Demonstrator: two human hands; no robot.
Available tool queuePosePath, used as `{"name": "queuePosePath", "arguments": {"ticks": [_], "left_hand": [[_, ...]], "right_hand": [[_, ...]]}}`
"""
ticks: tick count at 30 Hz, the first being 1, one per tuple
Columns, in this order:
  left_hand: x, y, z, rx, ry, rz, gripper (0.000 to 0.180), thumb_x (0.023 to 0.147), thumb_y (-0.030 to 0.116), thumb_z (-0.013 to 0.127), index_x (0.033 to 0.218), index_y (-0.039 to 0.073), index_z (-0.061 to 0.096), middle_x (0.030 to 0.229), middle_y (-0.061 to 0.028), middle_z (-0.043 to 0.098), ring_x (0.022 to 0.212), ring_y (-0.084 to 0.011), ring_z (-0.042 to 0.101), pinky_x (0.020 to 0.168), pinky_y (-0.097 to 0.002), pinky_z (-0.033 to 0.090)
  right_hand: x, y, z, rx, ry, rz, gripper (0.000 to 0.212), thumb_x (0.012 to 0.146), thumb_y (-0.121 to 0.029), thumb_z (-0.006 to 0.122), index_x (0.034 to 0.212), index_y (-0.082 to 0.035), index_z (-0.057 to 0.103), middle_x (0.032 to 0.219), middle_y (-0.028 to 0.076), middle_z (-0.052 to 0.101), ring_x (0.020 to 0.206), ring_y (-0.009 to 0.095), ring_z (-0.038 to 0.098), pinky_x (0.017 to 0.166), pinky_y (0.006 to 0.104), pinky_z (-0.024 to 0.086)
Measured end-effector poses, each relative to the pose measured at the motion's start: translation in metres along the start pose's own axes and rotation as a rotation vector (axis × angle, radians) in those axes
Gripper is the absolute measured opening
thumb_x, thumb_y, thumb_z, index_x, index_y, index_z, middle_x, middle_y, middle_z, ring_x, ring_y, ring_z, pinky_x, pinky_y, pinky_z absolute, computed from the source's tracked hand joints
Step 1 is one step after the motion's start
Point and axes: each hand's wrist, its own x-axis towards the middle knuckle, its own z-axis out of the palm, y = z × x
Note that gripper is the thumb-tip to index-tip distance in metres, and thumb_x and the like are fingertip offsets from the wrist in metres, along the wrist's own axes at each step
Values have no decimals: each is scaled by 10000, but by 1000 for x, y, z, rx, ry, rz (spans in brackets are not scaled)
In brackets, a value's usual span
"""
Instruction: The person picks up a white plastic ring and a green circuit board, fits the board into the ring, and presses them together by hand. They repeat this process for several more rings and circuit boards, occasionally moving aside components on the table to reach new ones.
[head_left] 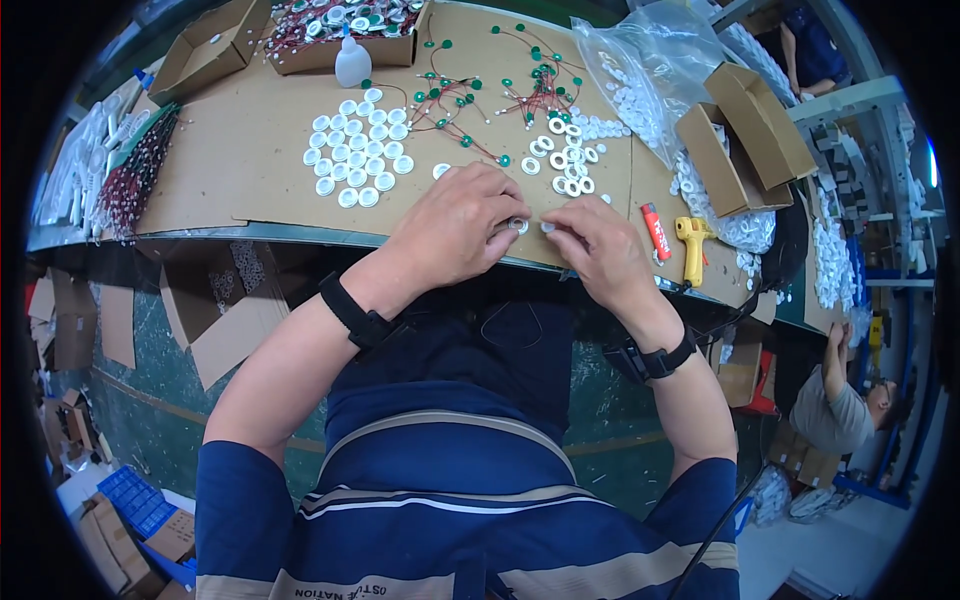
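Left hand (455, 225) curled, knuckles up, fingertips pinching small white round plastic cap (518, 226) at near edge of brown cardboard work sheet (230, 160). Cap sits at left fingertips, toward right hand. Right hand (595, 245) curled too, thumb and forefinger closed on tiny white piece (547, 227), just beside cap, apart by slim gap. Hands face each other, pieces between fingertips. Beyond left knuckles: cluster of white round discs (358, 150). Beyond right fingers: white plastic rings (565, 160). Right of right hand: red lighter (655, 232).
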Motion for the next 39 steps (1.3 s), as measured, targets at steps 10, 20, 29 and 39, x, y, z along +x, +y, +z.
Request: {"name": "queuePosePath", "arguments": {"ticks": [10,20,29,39], "left_hand": [[4,-1,-1,-69,-7,-61,690,930,114,899,1595,158,718,1305,-99,789,1291,-345,717,1153,-488,535],[5,0,-3,-53,-42,-94,666,925,101,880,1573,162,742,1302,-105,792,1292,-347,723,1164,-484,532],[6,0,-2,-64,-24,-83,628,915,90,869,1532,131,758,1282,-113,795,1284,-349,727,1160,-490,535],[7,0,-1,-64,-9,-79,598,920,97,873,1508,110,763,1250,-116,796,1248,-352,738,1147,-482,543]], "right_hand": [[19,-11,18,26,-28,-78,193,1016,-56,845,1207,-23,836,1115,141,796,1030,361,789,905,448,631],[20,-13,19,12,-48,-64,202,1012,-50,845,1213,-31,837,1136,141,796,1045,373,796,911,450,642],[22,-18,19,-40,-66,-117,218,1022,-16,820,1238,-23,849,1168,147,798,1059,379,804,899,454,651],[21,-21,23,-109,-61,-97,222,1031,-2,779,1238,-17,856,1173,161,805,1047,382,804,916,468,647]]}}
